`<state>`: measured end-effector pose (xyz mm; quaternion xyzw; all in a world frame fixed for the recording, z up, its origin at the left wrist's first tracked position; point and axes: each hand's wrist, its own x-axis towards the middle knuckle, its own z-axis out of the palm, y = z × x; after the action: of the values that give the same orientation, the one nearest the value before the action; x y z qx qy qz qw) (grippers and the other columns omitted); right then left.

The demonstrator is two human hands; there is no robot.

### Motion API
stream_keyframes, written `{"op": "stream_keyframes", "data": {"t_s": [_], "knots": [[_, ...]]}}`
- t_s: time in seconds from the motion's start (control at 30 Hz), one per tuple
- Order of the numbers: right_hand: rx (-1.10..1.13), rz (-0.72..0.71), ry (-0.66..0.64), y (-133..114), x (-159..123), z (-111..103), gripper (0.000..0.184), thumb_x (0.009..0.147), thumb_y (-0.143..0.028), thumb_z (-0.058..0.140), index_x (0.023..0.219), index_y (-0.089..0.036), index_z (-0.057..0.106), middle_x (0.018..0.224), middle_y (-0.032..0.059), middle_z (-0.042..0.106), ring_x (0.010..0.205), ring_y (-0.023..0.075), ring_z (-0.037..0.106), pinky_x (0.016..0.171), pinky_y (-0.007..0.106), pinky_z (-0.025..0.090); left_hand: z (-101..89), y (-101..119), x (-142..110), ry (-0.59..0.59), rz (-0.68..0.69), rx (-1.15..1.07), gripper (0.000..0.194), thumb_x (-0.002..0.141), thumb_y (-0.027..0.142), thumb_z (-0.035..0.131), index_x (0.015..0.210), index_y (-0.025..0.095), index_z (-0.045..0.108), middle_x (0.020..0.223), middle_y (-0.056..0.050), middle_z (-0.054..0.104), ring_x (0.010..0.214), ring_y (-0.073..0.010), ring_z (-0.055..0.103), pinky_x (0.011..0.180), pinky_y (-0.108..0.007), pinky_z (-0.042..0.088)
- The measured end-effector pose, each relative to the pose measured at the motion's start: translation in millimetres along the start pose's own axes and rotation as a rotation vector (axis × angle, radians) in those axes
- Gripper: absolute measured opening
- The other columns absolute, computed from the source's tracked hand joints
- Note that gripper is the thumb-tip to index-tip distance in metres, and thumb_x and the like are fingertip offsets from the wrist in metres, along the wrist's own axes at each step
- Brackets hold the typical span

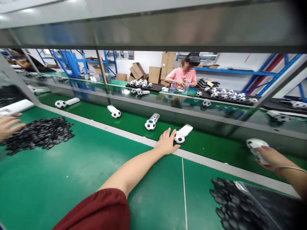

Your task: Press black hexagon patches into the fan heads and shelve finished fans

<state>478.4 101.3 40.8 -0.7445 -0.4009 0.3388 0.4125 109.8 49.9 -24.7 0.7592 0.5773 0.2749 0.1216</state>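
Green matting covers the counter (72,179) before me, and a sunken green conveyor belt (134,119) runs across it beyond a grey rail.

My left arm extends forward and slightly right, nearly straight at the elbow, with a dark red sleeve at the upper arm. My left hand (166,142) lies palm down across the rail, fingers spread and extended. The fingertips touch a football-headed white device (181,134) that lies on the belt, ball end toward me. The hand is open and grips nothing.

My right arm enters from the right edge, forearm angled up and left, with a thin bangle at the wrist. My right hand (268,156) is curled around a second football-headed device (254,144), holding it above the belt's near edge.

Similar devices lie spaced along the belt, the nearest one (151,122) just left of my left hand. One pile of small black parts (38,134) lies on the counter at left; another black pile (230,201) lies near my right forearm.

Another person's hand (8,126) shows at the left edge. Across the belt, a seated person in a pink shirt (183,76) works.
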Motion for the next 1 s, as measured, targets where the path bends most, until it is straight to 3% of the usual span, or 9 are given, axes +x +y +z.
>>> {"op": "stream_keyframes", "data": {"t_s": [0.1, 0.23, 0.37, 0.43, 0.5, 0.57, 0.77, 0.87, 1.0], "knots": [[0.107, 0.050, -0.187, -11, -73, -5, 0.018, 0.063, -0.028, 0.052, 0.080, -0.023, 0.060, 0.113, 0.0248, 0.057, 0.065, 0.0164, 0.063, 0.048, 0.030, 0.044, -17.6, 7, -6, 0.025, 0.041, -0.104, 0.065, 0.078, 0.041, 0.058, 0.133, 0.013, 0.035, 0.143, -0.017, 0.028, 0.133, -0.0325, 0.019, 0.107, -0.049, 0.020], [0.468, 0.063, -0.400, -5, -206, 0, 0.023, 0.070, -0.031, 0.061, 0.092, -0.024, 0.064, 0.108, 0.0121, 0.062, 0.081, 0.0179, 0.063, 0.055, 0.024, 0.051, -30.6, 37, -33, -0.066, 0.127, -0.332, 0.057, 0.077, 0.040, 0.061, 0.124, 0.013, 0.046, 0.133, -0.016, 0.042, 0.127, -0.0296, 0.033, 0.105, -0.046, 0.028], [0.657, 0.087, -0.658, 29, -313, 28, 0.034, 0.077, -0.040, 0.060, 0.108, -0.025, 0.059, 0.106, 0.0072, 0.064, 0.083, 0.0192, 0.063, 0.059, 0.027, 0.052, -29.0, 88, -102, -0.412, 0.305, -0.662, 0.054, 0.083, 0.050, 0.049, 0.125, 0.016, 0.045, 0.117, -0.013, 0.058, 0.105, -0.0225, 0.057, 0.086, -0.035, 0.047], [0.709, 0.061, -0.791, 45, -341, 43, 0.040, 0.080, -0.041, 0.058, 0.117, -0.027, 0.052, 0.115, 0.0062, 0.060, 0.091, 0.0194, 0.061, 0.068, 0.029, 0.051, -37.0, 101, -137, -0.611, 0.109, -1.177, 0.052, 0.085, 0.052, 0.043, 0.120, 0.014, 0.048, 0.117, -0.014, 0.058, 0.103, -0.0246, 0.059, 0.083, -0.037, 0.048], [0.647, -0.029, -0.890, 59, -352, 50, 0.040, 0.084, -0.044, 0.052, 0.118, -0.025, 0.052, 0.113, 0.0070, 0.059, 0.097, 0.0193, 0.058, 0.078, 0.033, 0.048, -52.7, 101, -158, -0.652, -0.145, -1.370, 0.045, 0.081, 0.049, 0.051, 0.109, 0.013, 0.054, 0.108, -0.014, 0.063, 0.097, -0.0248, 0.061, 0.083, -0.037, 0.048], [0.409, -0.166, -0.848, 71, -349, 45, 0.038, 0.084, -0.047, 0.050, 0.111, -0.021, 0.057, 0.105, 0.0080, 0.061, 0.094, 0.0199, 0.058, 0.079, 0.035, 0.047, -72.1, 94, -163, -0.616, -0.244, -1.234, 0.039, 0.074, 0.045, 0.060, 0.096, 0.013, 0.057, 0.096, -0.012, 0.066, 0.086, -0.0236, 0.063, 0.077, -0.035, 0.049], [-0.365, -0.662, -0.145, 96, -305, 15, 0.016, 0.084, -0.031, 0.053, 0.089, -0.020, 0.063, 0.092, 0.0062, 0.057, 0.086, 0.0198, 0.055, 0.079, 0.036, 0.045, -109.8, 83, -155, -0.355, 0.171, 0.077, 0.026, 0.077, 0.041, 0.055, 0.086, 0.017, 0.057, 0.080, -0.005, 0.064, 0.074, -0.0237, 0.059, 0.063, -0.032, 0.042], [-0.520, -0.774, -0.080, 96, -286, 18, 0.015, 0.086, -0.026, 0.050, 0.089, -0.020, 0.063, 0.089, 0.0057, 0.056, 0.085, 0.0186, 0.054, 0.081, 0.033, 0.046, -103.1, 86, -162, -0.342, 0.309, 0.444, 0.022, 0.083, 0.034, 0.048, 0.089, 0.015, 0.056, 0.086, -0.009, 0.063, 0.083, -0.0271, 0.059, 0.070, -0.036, 0.042], [-0.705, -0.801, -0.086, 89, -269, 32, 0.018, 0.087, -0.025, 0.049, 0.094, -0.019, 0.065, 0.095, 0.0063, 0.055, 0.090, 0.0183, 0.054, 0.083, 0.030, 0.045, -90.4, 89, -177, -0.538, 0.285, 0.472, 0.037, 0.086, 0.046, 0.041, 0.101, 0.014, 0.053, 0.098, -0.011, 0.062, 0.088, -0.0271, 0.058, 0.072, -0.037, 0.044]]}}
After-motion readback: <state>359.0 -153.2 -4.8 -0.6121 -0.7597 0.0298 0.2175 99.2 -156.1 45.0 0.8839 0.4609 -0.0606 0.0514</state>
